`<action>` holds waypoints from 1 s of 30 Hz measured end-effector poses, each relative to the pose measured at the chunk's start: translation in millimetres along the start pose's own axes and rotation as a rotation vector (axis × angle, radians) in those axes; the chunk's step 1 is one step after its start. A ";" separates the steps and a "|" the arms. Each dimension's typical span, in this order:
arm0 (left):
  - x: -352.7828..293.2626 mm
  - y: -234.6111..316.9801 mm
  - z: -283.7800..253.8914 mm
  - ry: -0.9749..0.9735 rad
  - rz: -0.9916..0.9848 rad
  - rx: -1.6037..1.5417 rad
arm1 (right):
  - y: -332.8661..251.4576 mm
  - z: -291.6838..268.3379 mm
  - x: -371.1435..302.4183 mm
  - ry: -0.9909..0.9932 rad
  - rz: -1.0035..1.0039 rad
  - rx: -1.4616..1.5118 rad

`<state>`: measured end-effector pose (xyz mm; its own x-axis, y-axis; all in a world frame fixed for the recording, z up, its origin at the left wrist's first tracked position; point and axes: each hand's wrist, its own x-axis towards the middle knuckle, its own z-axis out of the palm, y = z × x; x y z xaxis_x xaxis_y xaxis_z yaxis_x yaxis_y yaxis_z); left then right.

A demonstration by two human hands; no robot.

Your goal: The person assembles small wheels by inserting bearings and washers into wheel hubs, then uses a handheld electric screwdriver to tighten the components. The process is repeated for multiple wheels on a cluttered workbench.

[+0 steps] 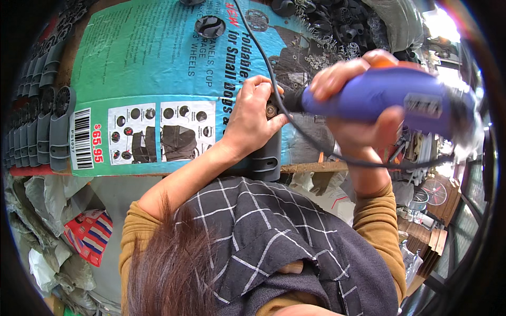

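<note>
My left hand is closed around a dark grey plastic bracket at the near edge of the bench. A round metal-centred fitting shows on the bracket beside my fingers. My right hand, somewhat blurred, grips a blue-purple corded power screwdriver, held roughly level. Its black nose points left at the bracket, close to my left fingertips; whether the tip touches is hidden. The black cord runs down from the far side, passes in front of the bracket and curves right below the tool.
A printed blue-green cardboard sheet covers the bench. Rows of grey brackets with wheels line its left end. Small metal rings and springs lie far right, beside piled black parts. A round dark piece rests on the cardboard.
</note>
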<state>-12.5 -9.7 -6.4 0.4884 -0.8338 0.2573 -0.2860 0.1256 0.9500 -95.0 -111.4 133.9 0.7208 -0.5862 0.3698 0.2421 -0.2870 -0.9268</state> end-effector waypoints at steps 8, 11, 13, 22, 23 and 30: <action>0.6 -0.7 0.3 -0.034 -0.005 0.012 | 130.3 -15.5 121.9 0.049 0.007 -1.142; -1.4 2.9 -3.3 -0.045 -0.011 0.014 | 165.3 -5.3 119.0 -0.144 0.056 -1.189; 1.4 8.9 -9.7 -0.106 -0.028 0.033 | 159.3 -7.7 105.2 -0.052 -0.290 -1.082; 97.9 39.7 13.2 0.169 0.187 -0.043 | 33.6 -63.7 -28.6 -0.052 0.648 0.020; 103.6 41.4 20.7 0.106 0.123 -0.167 | 34.1 -80.9 -21.1 0.142 0.690 0.069; 68.5 49.2 -0.8 0.000 0.065 -0.109 | -0.1 -389.8 85.7 1.005 0.028 0.062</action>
<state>7.6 -60.2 58.0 0.4714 -0.8223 0.3187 -0.2259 0.2368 0.9449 -286.4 -456.9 191.0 -0.1482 -0.9675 0.2050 0.2876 -0.2405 -0.9271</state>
